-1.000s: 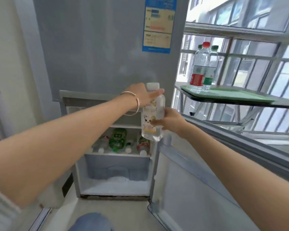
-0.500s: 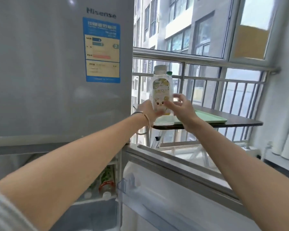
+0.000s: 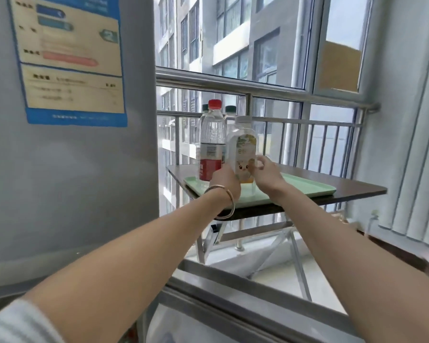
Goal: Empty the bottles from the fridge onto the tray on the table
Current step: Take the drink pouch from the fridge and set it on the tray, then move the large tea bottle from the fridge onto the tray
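Both hands have carried the white-capped bottle (image 3: 243, 154) lower, over the green tray (image 3: 305, 188) on the bench (image 3: 357, 188). Left hand (image 3: 224, 180) and right hand (image 3: 266, 172) are each gripping its picture label, beside the red-capped bottle (image 3: 211, 142).

Views: 1, head cam, wide-angle, no 2nd view so no overlap. Pos: worn at head height beside fridge (image 3: 67, 157). Faces fwd and slightly down, along both forearms toward worktop (image 3: 357, 188) at window railing (image 3: 258, 89). Range: forearms close, worktop's near edge within arm's reach.
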